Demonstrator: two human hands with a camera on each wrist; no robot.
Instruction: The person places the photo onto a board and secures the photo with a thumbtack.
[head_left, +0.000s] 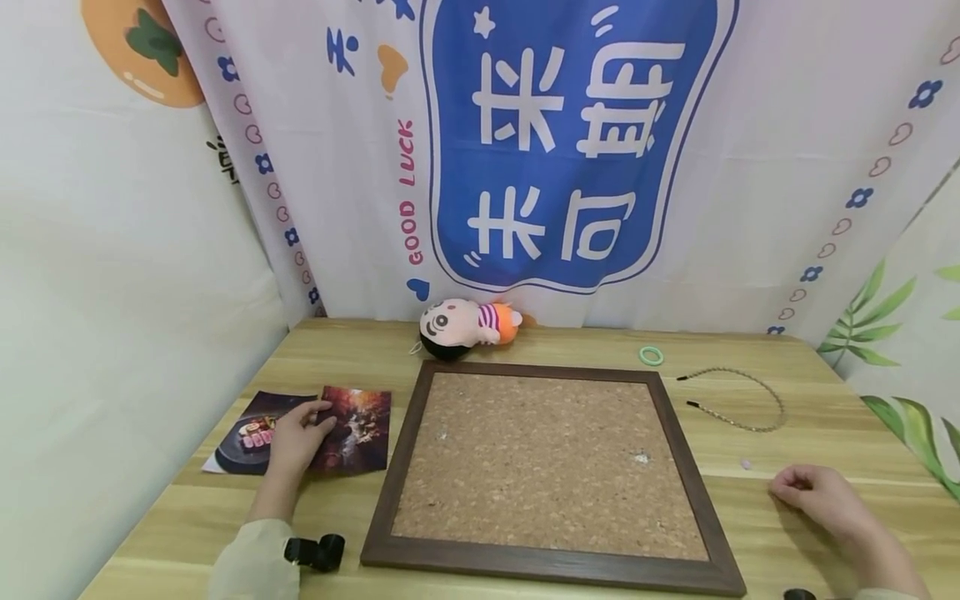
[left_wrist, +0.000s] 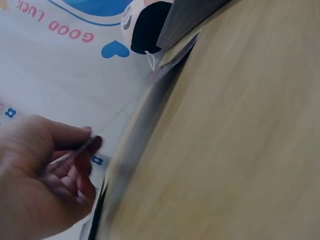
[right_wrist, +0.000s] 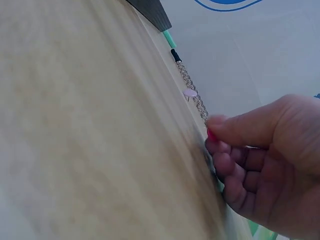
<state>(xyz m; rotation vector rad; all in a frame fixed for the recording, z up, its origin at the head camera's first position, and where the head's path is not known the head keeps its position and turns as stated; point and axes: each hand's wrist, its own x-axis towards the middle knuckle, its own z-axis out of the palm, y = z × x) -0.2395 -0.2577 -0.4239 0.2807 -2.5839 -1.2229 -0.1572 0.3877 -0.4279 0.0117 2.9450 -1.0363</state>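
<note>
Head view: hands (head_left: 298, 432) (head_left: 819, 498) well apart

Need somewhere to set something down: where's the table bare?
Bare: behind the corkboard, between doll and green ring; also behind the photos, left of the doll. Crowded: left of the corkboard, photos and left hand; right of it, headband, pushpin and right hand.

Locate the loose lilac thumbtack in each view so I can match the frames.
Head: thumbtack on the table, between the corkboard's right edge and the right hand.
Left wrist: not in it.
Right wrist: upper half, just right of centre, against the braided headband.
Shared landmark: the corkboard's dark frame, central in head, cut off at the top in both wrist views.
</note>
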